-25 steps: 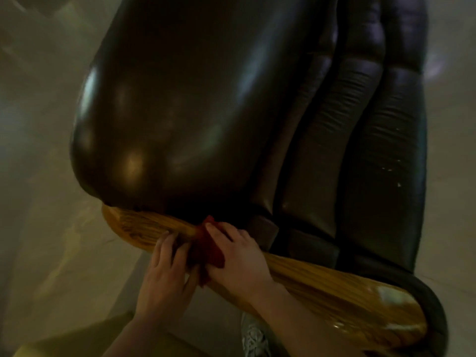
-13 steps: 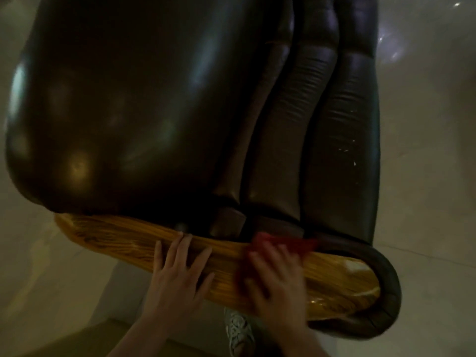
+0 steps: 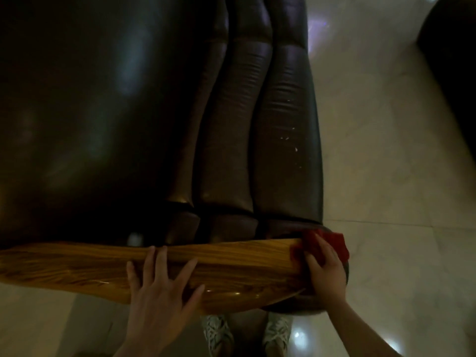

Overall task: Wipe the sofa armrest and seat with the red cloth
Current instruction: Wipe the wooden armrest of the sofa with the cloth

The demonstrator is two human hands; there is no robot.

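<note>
A glossy wooden armrest (image 3: 77, 264) runs left to right across the lower frame, capping a dark leather sofa. The wide seat (image 3: 90, 112) lies above it, with padded back cushions (image 3: 286, 140) to its right. My right hand (image 3: 325, 273) presses the red cloth (image 3: 333, 242) onto the armrest's right end, fingers curled over the cloth, which sticks out past the fingertips. My left hand (image 3: 157, 292) lies flat on the middle of the armrest with fingers spread and nothing in it.
Pale glossy floor tiles (image 3: 386, 176) stretch to the right of the sofa and below the armrest. My two white sneakers (image 3: 217, 333) stand just under the armrest. Another dark piece of furniture (image 3: 453, 55) sits at the top right corner.
My right hand has slid the red cloth rightwards along the armrest, from near its middle to its right end. The left hand has stayed flat on the wood. My view has shifted right.
</note>
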